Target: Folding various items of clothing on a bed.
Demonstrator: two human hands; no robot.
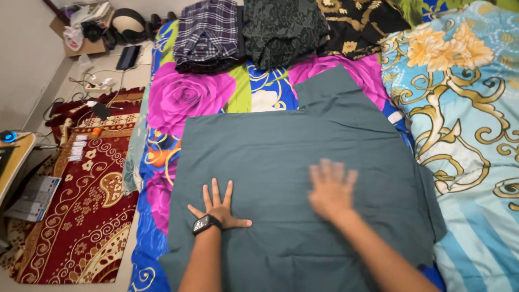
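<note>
A dark grey-green garment (292, 151) lies spread flat on a bed covered by a bright floral sheet (184, 94). My left hand (219, 208), with a black watch on the wrist, presses flat on the cloth with fingers spread. My right hand (331, 188) also rests flat on the cloth, a little farther up and to the right, and it is blurred by motion. Neither hand holds anything.
Folded clothes sit at the head of the bed: a plaid pile (208, 35), a dark patterned pile (284, 30) and a black-and-gold one (359, 21). A blue floral blanket (465, 108) covers the right side. A red rug (86, 205) and cables lie on the floor at left.
</note>
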